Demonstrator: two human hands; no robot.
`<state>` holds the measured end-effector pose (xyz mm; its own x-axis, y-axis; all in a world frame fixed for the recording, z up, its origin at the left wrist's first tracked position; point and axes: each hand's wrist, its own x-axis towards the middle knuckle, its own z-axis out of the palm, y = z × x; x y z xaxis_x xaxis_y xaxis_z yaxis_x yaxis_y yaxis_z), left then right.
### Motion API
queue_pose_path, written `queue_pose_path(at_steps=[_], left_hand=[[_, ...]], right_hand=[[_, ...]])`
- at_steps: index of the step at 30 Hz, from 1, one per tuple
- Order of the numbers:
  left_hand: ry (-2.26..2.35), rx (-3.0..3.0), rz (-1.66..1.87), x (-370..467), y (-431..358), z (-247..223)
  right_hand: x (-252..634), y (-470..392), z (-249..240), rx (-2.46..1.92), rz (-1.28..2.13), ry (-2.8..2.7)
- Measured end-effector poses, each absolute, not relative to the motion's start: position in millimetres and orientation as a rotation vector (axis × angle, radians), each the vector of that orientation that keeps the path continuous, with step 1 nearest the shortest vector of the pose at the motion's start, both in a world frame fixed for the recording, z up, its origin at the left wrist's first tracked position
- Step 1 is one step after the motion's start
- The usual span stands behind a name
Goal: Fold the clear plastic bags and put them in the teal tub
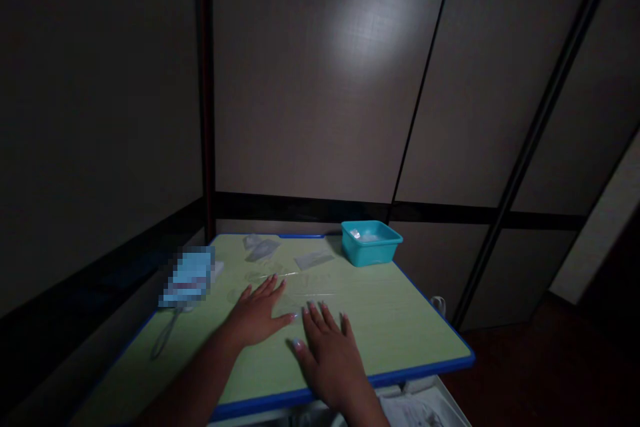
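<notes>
My left hand (257, 313) lies flat on the light green table (400, 320), fingers spread, its fingertips at the near edge of a clear plastic bag (313, 283). Beside it, my right hand (330, 353) rests with fingers outstretched near the table's front edge, its fingertips just below the same clear plastic. Neither hand holds anything. The plastic is see-through, so its full outline is hard to make out. Behind it lie a flat translucent packet (314, 259) and a crumpled translucent packet (263, 249).
A turquoise basket (373, 252) with some clear plastic inside stands at the back right corner. At the left edge is a blurred-out blue item (189, 277) with a strap loop (164, 340). An open drawer (415, 407) with pale contents shows below the table. Dark cabinet panels rise behind.
</notes>
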<state>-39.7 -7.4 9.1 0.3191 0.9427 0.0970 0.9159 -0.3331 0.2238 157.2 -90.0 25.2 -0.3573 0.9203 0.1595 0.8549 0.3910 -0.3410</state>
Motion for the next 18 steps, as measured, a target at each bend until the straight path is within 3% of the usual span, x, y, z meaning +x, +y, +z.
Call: queue_pose_path(at_steps=[12,18], left_hand=[[1.923,2.348,0.43,-45,3,1],[2.054,2.373,0.551,-46,39,26]], right_hand=[[156,-91,19,-1.579,0.231,-2.293],[157,-88,20,-1.586,0.231,-2.302]])
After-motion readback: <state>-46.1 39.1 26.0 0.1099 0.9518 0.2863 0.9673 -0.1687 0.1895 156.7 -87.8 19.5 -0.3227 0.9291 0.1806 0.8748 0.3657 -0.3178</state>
